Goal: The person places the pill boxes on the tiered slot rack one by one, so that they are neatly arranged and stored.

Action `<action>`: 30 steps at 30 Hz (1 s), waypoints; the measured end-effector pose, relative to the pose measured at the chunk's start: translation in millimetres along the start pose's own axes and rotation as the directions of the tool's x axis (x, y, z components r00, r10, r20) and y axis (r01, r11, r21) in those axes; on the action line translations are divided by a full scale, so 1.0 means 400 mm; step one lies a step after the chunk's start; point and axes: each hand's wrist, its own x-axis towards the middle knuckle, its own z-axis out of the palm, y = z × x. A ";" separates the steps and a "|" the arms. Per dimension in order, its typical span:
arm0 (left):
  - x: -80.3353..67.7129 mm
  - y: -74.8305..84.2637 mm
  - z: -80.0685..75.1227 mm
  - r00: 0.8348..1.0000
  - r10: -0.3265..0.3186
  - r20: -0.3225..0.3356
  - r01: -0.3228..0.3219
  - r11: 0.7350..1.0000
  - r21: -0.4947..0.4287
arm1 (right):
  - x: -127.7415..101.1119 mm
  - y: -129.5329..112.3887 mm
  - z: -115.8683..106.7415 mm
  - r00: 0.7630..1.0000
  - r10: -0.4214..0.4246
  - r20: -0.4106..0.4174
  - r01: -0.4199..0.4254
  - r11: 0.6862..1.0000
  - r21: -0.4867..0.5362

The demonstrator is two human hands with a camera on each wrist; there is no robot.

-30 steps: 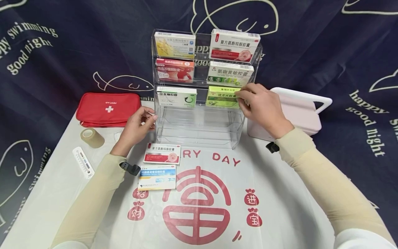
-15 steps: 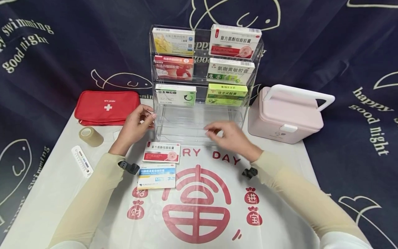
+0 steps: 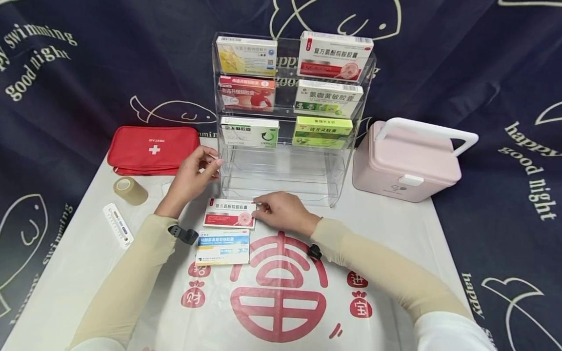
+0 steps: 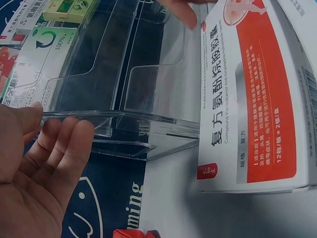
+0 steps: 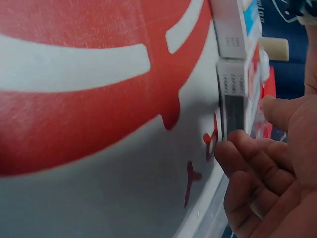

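Note:
My left hand (image 3: 195, 173) holds the left side edge of a clear acrylic display rack (image 3: 281, 168), its thumb and fingers (image 4: 79, 134) astride that edge. My right hand (image 3: 283, 212) is at the right end of a red-and-white medicine box (image 3: 228, 213) lying on the table before the rack. In the right wrist view its fingertips (image 5: 240, 141) are right at the box's end, with the thumb raised over the face. A blue-and-white medicine box (image 3: 222, 247) lies just nearer. Several medicine boxes fill the rack's upper three tiers, among them a yellow-green box (image 3: 322, 132).
A red first-aid pouch (image 3: 151, 151), a tan bandage roll (image 3: 130, 191) and a white thermometer-like strip (image 3: 117, 225) are at the left. To the right of the rack stands a pink case (image 3: 406, 165) with a white handle. Dark printed cloth (image 3: 175, 63) hangs behind the table.
My right hand has left the yellow-green box in the third tier and come down and left to the red-and-white box on the table. My left hand has stayed at the rack.

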 end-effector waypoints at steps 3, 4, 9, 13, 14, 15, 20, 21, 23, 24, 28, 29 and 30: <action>0.001 0.002 0.001 1.000 0.002 0.001 -0.002 1.000 -0.009 | 0.007 -0.008 0.014 1.000 -0.012 0.004 0.012 0.998 -0.070; 0.001 0.003 0.001 1.000 0.004 0.001 -0.004 1.000 -0.010 | 0.007 -0.011 0.016 1.000 -0.014 0.006 0.015 0.996 -0.083; 0.002 0.005 0.002 1.000 0.016 -0.001 -0.016 1.000 -0.025 | -0.009 -0.017 0.012 0.999 0.010 0.032 -0.007 0.995 -0.095; 0.001 0.003 0.001 1.000 0.017 -0.006 -0.017 1.000 -0.026 | -0.027 -0.016 -0.002 0.996 0.055 0.067 -0.051 0.997 -0.060; 0.000 0.003 0.001 1.000 0.017 -0.006 -0.017 1.000 -0.024 | -0.030 -0.016 -0.005 0.995 0.063 0.076 -0.059 0.997 -0.049; 0.000 0.002 0.001 1.000 0.018 -0.007 -0.018 1.000 -0.025 | -0.033 -0.015 -0.007 0.995 0.066 0.080 -0.063 0.997 -0.040; -0.001 0.000 -0.001 1.000 0.024 -0.008 -0.025 0.999 -0.033 | -0.037 -0.013 -0.008 0.993 0.053 0.103 -0.054 0.998 0.008; 0.000 0.000 -0.001 1.000 0.026 -0.009 -0.027 0.999 -0.034 | -0.037 -0.013 -0.007 0.993 0.053 0.107 -0.055 0.998 0.013; -0.001 -0.001 -0.001 1.000 0.026 -0.010 -0.027 0.999 -0.032 | -0.039 -0.016 -0.006 0.992 0.059 0.108 -0.061 0.998 0.018; -0.001 -0.001 0.000 1.000 0.026 -0.010 -0.027 0.999 -0.030 | -0.042 -0.019 -0.005 0.993 0.065 0.102 -0.067 0.998 0.016; -0.003 -0.001 0.000 1.000 0.026 -0.006 -0.026 0.999 -0.023 | -0.064 -0.032 -0.001 0.997 0.064 0.051 -0.065 0.998 0.022; -0.003 0.000 -0.001 1.000 0.027 -0.008 -0.027 0.999 -0.022 | -0.069 -0.034 0.002 0.998 0.050 0.036 -0.051 0.998 0.031; -0.003 0.001 -0.001 1.000 0.027 -0.009 -0.028 0.999 -0.021 | -0.072 -0.034 0.005 0.999 0.034 0.022 -0.035 0.998 0.047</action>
